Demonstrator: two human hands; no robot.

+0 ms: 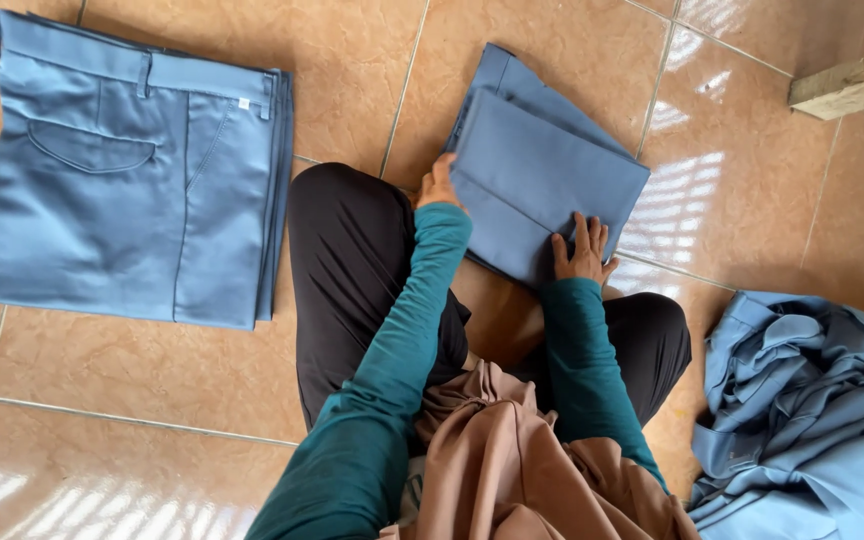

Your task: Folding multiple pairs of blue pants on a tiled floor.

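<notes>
Hands of a seated person rested on a folded pair of blue trousers that lay on the glossy tan tiled floor, just ahead of the person's knees. The left hand sat at the near left edge of the fold, its fingers curled against the cloth; whether it pinched the fabric could not be told from this angle. The right hand lay flat with fingers spread, pressing on the near right corner and gripping nothing. Both arms wore teal sleeves, and the crossed legs were in black trousers, with a dusty pink cloth draped over the lap.

Well apart on the left, a second folded pair of blue trousers lay flat, its waistband and back pocket facing up. On the right, near the person's knee, sat a rumpled heap of blue garments. A pale wooden block showed at the top right corner.
</notes>
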